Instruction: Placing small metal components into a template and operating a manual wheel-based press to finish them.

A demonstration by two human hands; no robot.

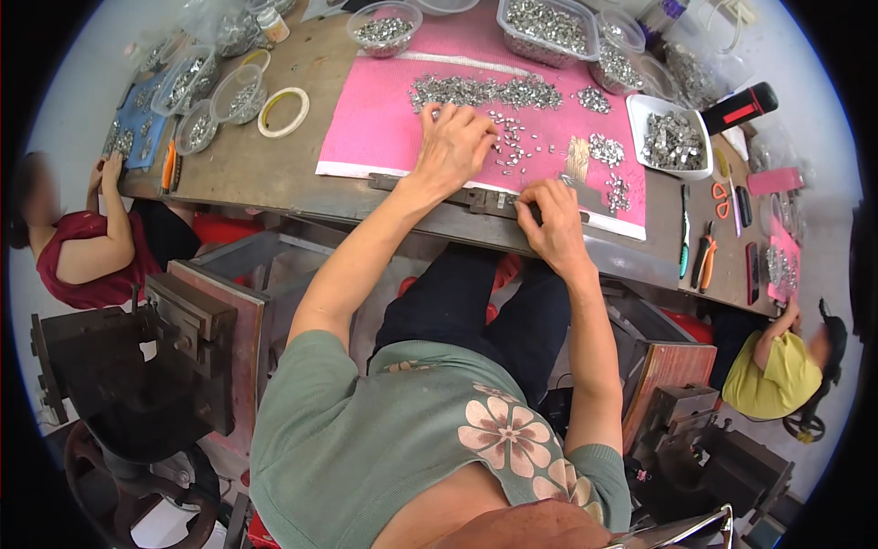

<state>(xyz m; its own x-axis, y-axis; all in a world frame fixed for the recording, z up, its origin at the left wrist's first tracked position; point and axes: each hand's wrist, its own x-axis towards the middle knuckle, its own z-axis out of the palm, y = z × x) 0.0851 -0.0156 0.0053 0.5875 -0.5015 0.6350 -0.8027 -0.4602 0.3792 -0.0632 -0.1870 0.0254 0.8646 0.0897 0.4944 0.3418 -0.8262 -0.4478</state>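
My left hand (455,146) is over the pink mat (366,119), palm down, its fingers bent at the edge of a long heap of small shiny metal pieces (512,91). Its thumb and forefinger come together next to scattered loose pieces (515,151); whatever is between them is hidden. At the table's front edge lies a dark metal bar fixture (485,200). My right hand (553,224) rests at its right part with fingers curled in a pinch, and I cannot make out what they hold.
Tubs of metal pieces (547,61) stand at the back, and a white tray (633,110) sits to the right. Pliers (704,256) and a green-handled brush (684,261) lie at right, a tape roll (304,112) at left. People work at left (96,238) and right (773,375).
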